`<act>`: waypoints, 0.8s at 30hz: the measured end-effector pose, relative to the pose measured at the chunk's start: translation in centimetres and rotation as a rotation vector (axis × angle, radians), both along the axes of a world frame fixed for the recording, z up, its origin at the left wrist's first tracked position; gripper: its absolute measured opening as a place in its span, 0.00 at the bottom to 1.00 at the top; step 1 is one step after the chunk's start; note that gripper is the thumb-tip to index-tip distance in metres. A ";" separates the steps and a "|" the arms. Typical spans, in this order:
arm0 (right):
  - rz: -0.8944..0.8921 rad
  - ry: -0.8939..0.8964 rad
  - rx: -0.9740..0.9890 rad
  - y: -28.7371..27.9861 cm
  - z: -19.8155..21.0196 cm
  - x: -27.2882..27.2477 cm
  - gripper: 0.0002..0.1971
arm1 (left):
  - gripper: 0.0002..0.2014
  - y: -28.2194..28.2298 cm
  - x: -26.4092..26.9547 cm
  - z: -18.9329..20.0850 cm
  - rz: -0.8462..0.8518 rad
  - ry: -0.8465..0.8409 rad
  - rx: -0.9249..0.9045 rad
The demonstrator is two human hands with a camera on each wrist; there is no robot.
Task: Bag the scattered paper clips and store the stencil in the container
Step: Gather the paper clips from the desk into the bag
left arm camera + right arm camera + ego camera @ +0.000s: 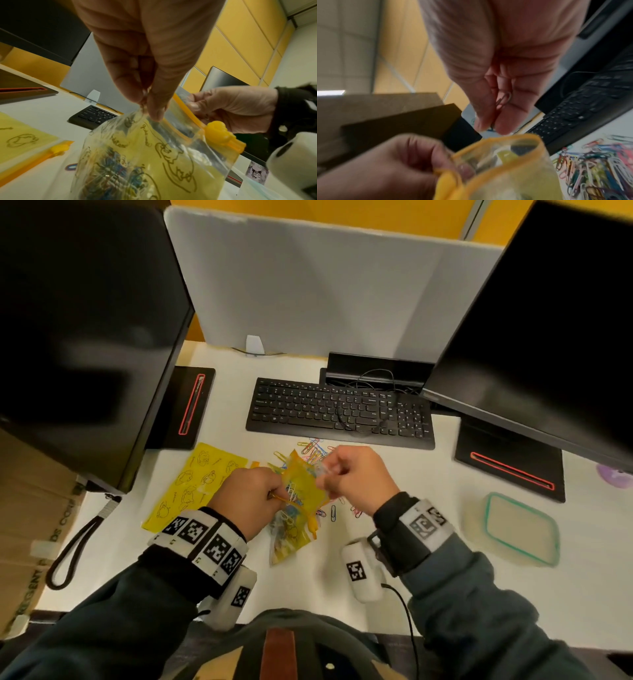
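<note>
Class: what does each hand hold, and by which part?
Left hand pinches the clear yellow-zippered plastic bag at its mouth edge; right hand pinches a silvery wire paper clip.

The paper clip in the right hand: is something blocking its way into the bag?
Nothing visible does. The right hand pinches the paper clip just above the bag, whose mouth the left hand holds open.
</note>
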State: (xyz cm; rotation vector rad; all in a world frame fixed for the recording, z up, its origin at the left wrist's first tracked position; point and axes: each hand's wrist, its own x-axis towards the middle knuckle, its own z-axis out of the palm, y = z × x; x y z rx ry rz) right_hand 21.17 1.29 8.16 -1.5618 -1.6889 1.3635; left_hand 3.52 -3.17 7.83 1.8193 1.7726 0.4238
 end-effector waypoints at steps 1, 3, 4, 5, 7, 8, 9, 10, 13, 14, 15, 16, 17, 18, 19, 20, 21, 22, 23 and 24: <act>0.016 -0.045 0.014 -0.1 0.0 -0.6 0.11 | 0.03 0.1 0.1 0.0 -0.008 -0.007 0.010; -0.040 -0.061 0.056 0.2 -0.5 -0.9 0.11 | 0.03 0.4 0.3 0.2 -0.014 -0.029 0.028; -0.121 -0.051 0.088 0.5 -0.9 -0.5 0.10 | 0.03 0.5 0.2 0.2 -0.014 -0.036 0.034; -0.209 -0.062 0.125 0.9 -1.4 0.2 0.08 | 0.02 0.5 0.2 0.2 -0.013 -0.039 0.036; -0.294 -0.215 0.154 1.5 -3.0 2.5 0.09 | 0.03 0.6 0.0 0.2 -0.010 -0.039 0.034; -0.249 -0.352 0.121 1.5 -4.0 3.7 0.11 | 0.03 0.7 -0.1 0.1 -0.010 -0.041 0.033; -0.147 -0.499 0.066 1.3 -5.0 4.8 0.14 | 0.03 0.7 -0.1 0.1 -0.011 -0.045 0.035; -0.018 -0.627 0.023 0.9 -6.0 5.5 0.16 | 0.03 0.7 -0.1 0.1 -0.012 -0.045 0.038; 0.217 -0.780 0.034 0.0 -8.4 6.1 0.11 | 0.03 0.9 -0.2 0.1 -0.005 -0.052 0.041; 0.234 -0.780 0.046 0.1 -8.7 5.9 0.11 | 0.03 0.9 -0.2 0.0 -0.003 -0.053 0.043; 0.244 -0.780 0.065 0.5 -8.9 5.6 0.11 | 0.03 0.9 -0.1 0.0 -0.004 -0.053 0.041; 0.252 -0.781 0.083 0.9 -9.1 5.2 0.11 | 0.03 0.9 -0.1 0.0 -0.008 -0.051 0.038; 0.266 -0.789 0.091 1.3 -9.1 4.8 0.11 | 0.03 0.9 0.0 0.0 -0.014 -0.049 0.036; 0.282 -0.799 0.099 1.6 -9.2 4.5 0.12 | 0.03 0.9 0.1 0.0 -0.018 -0.047 0.036; 0.296 -0.807 0.106 1.9 -9.3 4.1 0.12 | 0.03 0.9 0.1 0.0 -0.018 -0.048 0.035; 0.309 -0.815 0.110 2.1 -9.4 3.8 0.13 | 0.03 0.9 0.1 0.0 -0.013 -0.049 0.034; 0.319 -0.822 0.109 2.2 -9.5 3.5 0.13 | 0.03 0.9 0.1 0.0 -0.005 -0.051 0.030; 0.327 -0.825 0.105 2.2 -9.6 3.3 0.14 | 0.03 0.9 0.0 0.0 0.004 -0.050 0.025; 0.331 -0.828 0.103 2.2 -9.7 3.1 0.14 | 0.03 1.0 -0.1 -0.1 0.011 -0.048 0.021; 0.325 -0.829 0.102 2.2 -9.8 2.9 0.14 | 0.03 0.9 -0.2 -0.1 0.016 -0.044 0.022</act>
